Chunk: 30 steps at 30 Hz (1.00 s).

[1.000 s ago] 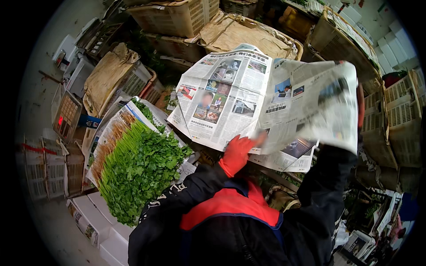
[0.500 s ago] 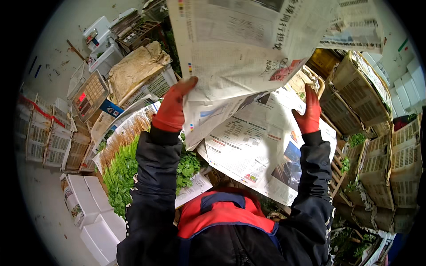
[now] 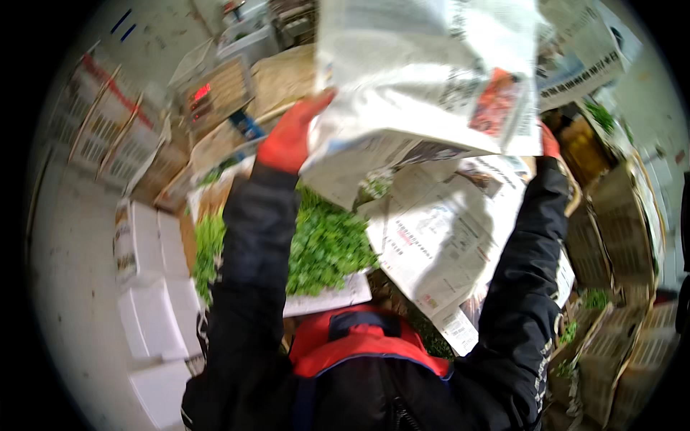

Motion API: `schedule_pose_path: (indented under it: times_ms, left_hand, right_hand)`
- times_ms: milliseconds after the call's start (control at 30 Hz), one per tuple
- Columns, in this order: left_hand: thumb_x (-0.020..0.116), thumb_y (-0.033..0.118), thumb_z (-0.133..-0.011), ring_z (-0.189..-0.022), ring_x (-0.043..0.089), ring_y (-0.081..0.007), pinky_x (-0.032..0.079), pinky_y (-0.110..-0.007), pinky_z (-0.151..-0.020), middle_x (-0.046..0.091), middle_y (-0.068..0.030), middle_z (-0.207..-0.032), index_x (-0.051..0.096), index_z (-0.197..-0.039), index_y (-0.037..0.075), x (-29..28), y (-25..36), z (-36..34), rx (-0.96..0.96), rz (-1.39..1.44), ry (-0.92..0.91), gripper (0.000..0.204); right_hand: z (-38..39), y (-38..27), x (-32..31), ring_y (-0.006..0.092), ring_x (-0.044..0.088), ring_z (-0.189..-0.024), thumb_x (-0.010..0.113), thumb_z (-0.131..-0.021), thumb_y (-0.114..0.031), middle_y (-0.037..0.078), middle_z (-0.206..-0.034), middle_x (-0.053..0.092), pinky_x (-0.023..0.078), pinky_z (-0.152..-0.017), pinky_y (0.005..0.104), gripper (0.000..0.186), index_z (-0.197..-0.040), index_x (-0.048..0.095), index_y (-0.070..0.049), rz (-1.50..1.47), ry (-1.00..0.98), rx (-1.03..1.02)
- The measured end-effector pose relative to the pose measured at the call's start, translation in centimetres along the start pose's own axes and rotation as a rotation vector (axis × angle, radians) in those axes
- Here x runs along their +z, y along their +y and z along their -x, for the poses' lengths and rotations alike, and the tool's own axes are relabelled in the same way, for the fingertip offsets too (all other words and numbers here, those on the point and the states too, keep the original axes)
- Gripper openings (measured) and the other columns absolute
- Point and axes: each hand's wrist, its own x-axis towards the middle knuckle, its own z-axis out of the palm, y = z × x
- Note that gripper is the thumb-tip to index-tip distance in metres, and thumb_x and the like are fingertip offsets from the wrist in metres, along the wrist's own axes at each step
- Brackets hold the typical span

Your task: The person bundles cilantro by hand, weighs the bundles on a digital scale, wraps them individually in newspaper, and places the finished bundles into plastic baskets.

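A large sheet of printed newspaper [image 3: 424, 86], white with grey columns of text and a red-orange picture patch near its lower right, is lifted high across the top of the view, bowed and folded along its lower edge. The left hand in an orange-red glove [image 3: 291, 136] has its grip closed on the sheet's lower left edge; the right hand in an orange-red glove [image 3: 550, 141] is mostly hidden behind the paper's right edge, so its grip cannot be told. Beneath the raised sheet lie more spread newspaper pages [image 3: 438, 244], overlapping a bed of leafy green herbs [image 3: 327, 244]. White foam boxes [image 3: 147, 316] stand at the left on the floor.
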Motion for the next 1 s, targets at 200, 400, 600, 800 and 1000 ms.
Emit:
schedule_pose_path:
  times_ms: [200, 400, 600, 800, 1000]
  left_hand:
    - [0.05, 0.023, -0.093, -0.098, 0.06, -0.0197, 0.047, -0.033, -0.087, 0.064, -0.0125, -0.107, 0.055, -0.119, -0.001, -7.7, -5.4, -8.2, -0.684, 0.326, 0.046, 0.036]
    - [0.058, 0.041, -0.091, -0.091, 0.06, -0.0143, 0.047, -0.031, -0.079, 0.065, -0.0032, -0.102, 0.06, -0.115, 0.002, -22.1, -1.3, -12.2, -0.316, 0.252, 0.199, 0.046]
    - [0.064, 0.017, -0.085, -0.099, 0.061, -0.0242, 0.048, -0.036, -0.086, 0.064, -0.0119, -0.109, 0.048, -0.131, 0.005, -34.9, 6.0, -1.6, 0.027, -0.692, 0.193, 0.051]
    - [0.061, -0.002, -0.075, -0.117, 0.053, -0.032, 0.041, -0.036, -0.099, 0.056, -0.0199, -0.124, 0.039, -0.139, 0.008, -41.1, 4.7, 14.6, -0.142, -1.031, 0.106, 0.069]
    - [0.061, 0.013, -0.087, -0.087, 0.06, -0.0129, 0.047, -0.027, -0.079, 0.065, -0.0066, -0.103, 0.057, -0.119, 0.0, -39.7, 4.3, 29.7, -0.602, -0.788, 0.136, 0.034]
  right_hand:
    - [-3.1, -2.6, 3.3, 0.0247, 0.056, -0.112, 0.067, -0.081, -0.018, 0.012, -0.124, 0.057, 0.045, -0.095, 0.0348, 0.039, -0.118, 0.06, -0.005, 0.486, 0.022, -0.45]
    - [-2.7, -15.7, 14.4, 0.0241, 0.057, -0.11, 0.062, -0.079, 0.009, 0.01, -0.134, 0.046, 0.052, -0.09, 0.0352, 0.042, -0.118, 0.058, -0.005, 0.591, 0.108, -1.112]
    - [6.9, -17.4, 28.5, 0.0192, 0.056, -0.111, 0.057, -0.087, -0.001, 0.009, -0.128, 0.054, 0.048, -0.09, 0.0287, 0.032, -0.119, 0.059, -0.005, 0.87, 0.091, -1.041]
    - [18.2, -13.5, 44.3, 0.0119, 0.052, -0.109, 0.051, -0.09, -0.013, 0.004, -0.123, 0.058, 0.039, -0.092, 0.0241, 0.034, -0.123, 0.059, -0.005, 0.341, -0.145, -0.579]
    - [27.6, -8.1, 46.6, 0.0206, 0.052, -0.114, 0.049, -0.09, -0.002, 0.013, -0.129, 0.052, 0.041, -0.097, 0.0319, 0.038, -0.127, 0.052, 0.002, 0.173, -0.25, -0.264]
